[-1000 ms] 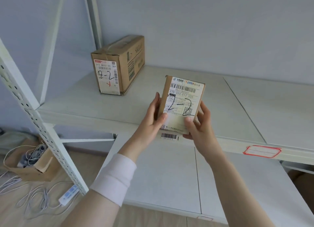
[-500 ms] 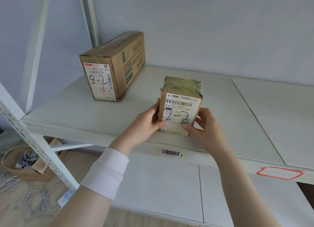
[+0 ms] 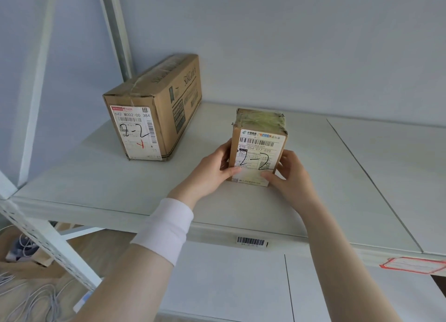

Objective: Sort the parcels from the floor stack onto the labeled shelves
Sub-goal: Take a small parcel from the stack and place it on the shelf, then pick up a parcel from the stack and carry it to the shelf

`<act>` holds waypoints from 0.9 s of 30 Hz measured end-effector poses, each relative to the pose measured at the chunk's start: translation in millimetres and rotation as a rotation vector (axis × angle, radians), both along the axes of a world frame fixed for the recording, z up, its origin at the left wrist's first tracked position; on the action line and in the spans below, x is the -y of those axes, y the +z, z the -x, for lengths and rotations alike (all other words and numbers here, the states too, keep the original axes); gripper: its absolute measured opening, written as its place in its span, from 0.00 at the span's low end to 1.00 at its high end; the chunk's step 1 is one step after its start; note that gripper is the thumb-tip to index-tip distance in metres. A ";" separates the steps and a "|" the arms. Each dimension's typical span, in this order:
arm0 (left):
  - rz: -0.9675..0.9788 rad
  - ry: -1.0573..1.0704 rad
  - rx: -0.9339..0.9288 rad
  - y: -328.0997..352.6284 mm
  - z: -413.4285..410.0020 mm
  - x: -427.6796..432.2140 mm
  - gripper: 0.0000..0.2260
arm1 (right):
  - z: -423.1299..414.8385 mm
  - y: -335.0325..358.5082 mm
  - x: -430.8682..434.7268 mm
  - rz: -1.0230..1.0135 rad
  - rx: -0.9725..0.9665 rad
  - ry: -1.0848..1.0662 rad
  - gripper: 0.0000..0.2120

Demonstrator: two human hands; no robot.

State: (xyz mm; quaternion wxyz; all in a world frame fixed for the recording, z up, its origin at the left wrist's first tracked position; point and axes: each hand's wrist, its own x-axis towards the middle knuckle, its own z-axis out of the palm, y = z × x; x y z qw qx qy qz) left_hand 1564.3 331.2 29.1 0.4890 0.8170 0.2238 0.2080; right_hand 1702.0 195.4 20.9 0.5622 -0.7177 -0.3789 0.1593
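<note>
A small brown parcel (image 3: pixel 259 138) with a white label marked "2-2" stands upright on the white shelf (image 3: pixel 101 177). My left hand (image 3: pixel 210 172) grips its left side, thumb on the front face. My right hand (image 3: pixel 289 174) grips its right side, thumb at the lower front. A larger cardboard box (image 3: pixel 156 109), also marked "2-2", lies on the same shelf to the left, a short gap away from the small parcel.
A barcode tag (image 3: pixel 251 242) and a red-bordered label (image 3: pixel 412 265) are stuck on the shelf's front edge. A lower shelf (image 3: pixel 229 285) sits beneath. White uprights (image 3: pixel 115 29) frame the left side. Cables and a cardboard box (image 3: pixel 29 261) lie on the floor at lower left.
Both hands carried the small parcel forward from in front of the shelf edge and set it down on the shelf, farther in than half a second ago.
</note>
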 end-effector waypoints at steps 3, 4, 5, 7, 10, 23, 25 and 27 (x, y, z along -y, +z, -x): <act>-0.003 0.003 -0.008 -2.4 -2.3 -2.4 0.30 | 0.3 -0.6 -2.0 0.005 0.017 -0.006 0.26; -0.012 0.011 -0.008 -3.2 -2.9 -1.9 0.30 | 1.2 -1.0 -2.4 0.002 0.020 -0.004 0.27; -0.018 0.019 -0.002 -4.5 -3.5 -1.2 0.29 | 1.7 -1.7 -2.6 0.002 0.020 -0.001 0.28; -0.019 0.038 0.010 -6.8 -4.6 1.5 0.28 | 2.0 -3.8 -2.5 0.002 0.017 0.002 0.29; 0.020 0.042 0.028 -11.6 -5.6 2.4 0.31 | 2.8 -4.7 -3.1 0.006 -0.009 -0.001 0.32; -0.089 0.322 0.127 -27.1 44.1 85.3 0.26 | 66.0 -5.3 67.5 -0.108 0.066 -0.025 0.35; -0.089 0.374 0.167 -31.4 59.8 111.1 0.24 | 79.2 -11.0 86.1 -0.130 0.142 0.017 0.33; -0.080 0.428 0.192 -38.5 77.3 138.2 0.22 | 91.3 -21.0 106.0 -0.155 0.202 0.056 0.30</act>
